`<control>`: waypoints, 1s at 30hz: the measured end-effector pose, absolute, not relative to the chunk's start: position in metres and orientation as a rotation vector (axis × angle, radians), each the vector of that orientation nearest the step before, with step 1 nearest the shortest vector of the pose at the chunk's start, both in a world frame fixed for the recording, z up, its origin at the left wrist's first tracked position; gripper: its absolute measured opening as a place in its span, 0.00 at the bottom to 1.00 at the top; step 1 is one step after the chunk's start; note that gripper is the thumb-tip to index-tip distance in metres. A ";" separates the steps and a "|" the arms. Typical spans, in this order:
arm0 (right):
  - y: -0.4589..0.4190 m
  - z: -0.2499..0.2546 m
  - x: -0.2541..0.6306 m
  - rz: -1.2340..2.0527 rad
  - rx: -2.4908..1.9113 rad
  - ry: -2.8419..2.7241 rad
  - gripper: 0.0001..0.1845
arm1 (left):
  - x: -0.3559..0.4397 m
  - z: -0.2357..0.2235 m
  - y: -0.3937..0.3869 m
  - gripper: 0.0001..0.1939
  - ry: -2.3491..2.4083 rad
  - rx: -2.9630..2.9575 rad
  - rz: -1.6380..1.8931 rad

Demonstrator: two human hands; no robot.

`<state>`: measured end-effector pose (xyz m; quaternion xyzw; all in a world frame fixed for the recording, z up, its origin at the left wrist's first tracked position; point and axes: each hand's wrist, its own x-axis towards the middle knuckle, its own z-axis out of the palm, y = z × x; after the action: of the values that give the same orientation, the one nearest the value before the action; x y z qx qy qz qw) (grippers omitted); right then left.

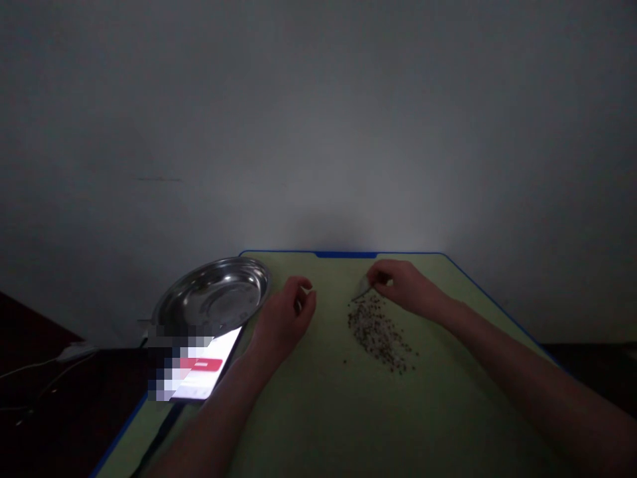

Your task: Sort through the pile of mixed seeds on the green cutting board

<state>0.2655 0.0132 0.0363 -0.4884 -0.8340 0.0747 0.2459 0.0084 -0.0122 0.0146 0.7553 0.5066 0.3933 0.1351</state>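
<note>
The right hand [384, 279] is pinching a thin item [361, 295] at 12 o'clock of the speckled pile [378, 335], the left hand [288, 311] curling at 9.

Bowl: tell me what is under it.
The table shows past the right side of the bowl, and the lit screen reaches its near rim. Whatever lies directly beneath is covered, so I cannot tell whether the screen continues under it.

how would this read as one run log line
right hand: pinching thin unidentified item at speckled grain-like pile | left hand: loosely curled, seemingly empty | metal bowl, lit screen: at left
</note>
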 end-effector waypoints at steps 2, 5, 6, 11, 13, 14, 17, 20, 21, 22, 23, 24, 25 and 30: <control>0.027 0.035 0.266 0.146 -1.390 -2.238 0.08 | 0.008 0.013 -0.009 0.10 1.494 2.156 1.053; 0.040 0.027 0.256 0.095 -1.421 -2.257 0.08 | 0.008 0.013 -0.006 0.11 1.498 2.134 0.918; 0.041 0.024 0.251 0.088 -1.418 -2.281 0.08 | 0.008 0.013 -0.006 0.11 1.505 2.129 0.884; 0.023 0.015 0.237 0.080 -1.380 -2.433 0.10 | 0.010 0.015 -0.007 0.09 1.546 2.122 0.780; 0.010 0.018 0.241 0.086 -1.377 -2.477 0.11 | 0.011 0.014 -0.007 0.09 1.547 2.130 0.755; 0.004 0.020 0.245 0.092 -1.378 -2.495 0.11 | 0.011 0.013 -0.007 0.10 1.545 2.133 0.744; -0.008 0.027 0.261 0.110 -1.384 -2.522 0.10 | 0.012 0.009 -0.005 0.10 1.514 2.142 0.715; -0.003 0.033 0.276 0.093 -1.417 -2.482 0.09 | 0.011 0.007 -0.004 0.10 1.493 2.140 0.699; 0.002 0.033 0.280 0.076 -1.440 -2.455 0.08 | 0.011 0.006 -0.003 0.10 1.492 2.136 0.699; 0.008 0.033 0.284 0.056 -1.467 -2.426 0.08 | 0.011 0.006 -0.003 0.11 1.492 2.129 0.704; 0.015 0.032 0.287 0.035 -1.496 -2.398 0.08 | 0.010 0.006 -0.003 0.11 1.489 2.121 0.710; 0.021 0.030 0.290 0.014 -1.526 -2.373 0.08 | 0.010 0.005 -0.002 0.11 1.484 2.112 0.720; 0.027 0.028 0.292 -0.003 -1.554 -2.353 0.09 | 0.010 0.004 -0.002 0.10 1.480 2.102 0.729; 0.028 0.021 0.290 -0.028 -1.621 -2.340 0.10 | 0.009 -0.002 -0.002 0.04 1.459 2.047 0.755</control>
<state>0.2899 0.0278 0.0205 -0.5633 -0.8131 -0.0098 0.1469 0.0094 -0.0018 -0.0022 0.7539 0.5376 0.2779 0.2557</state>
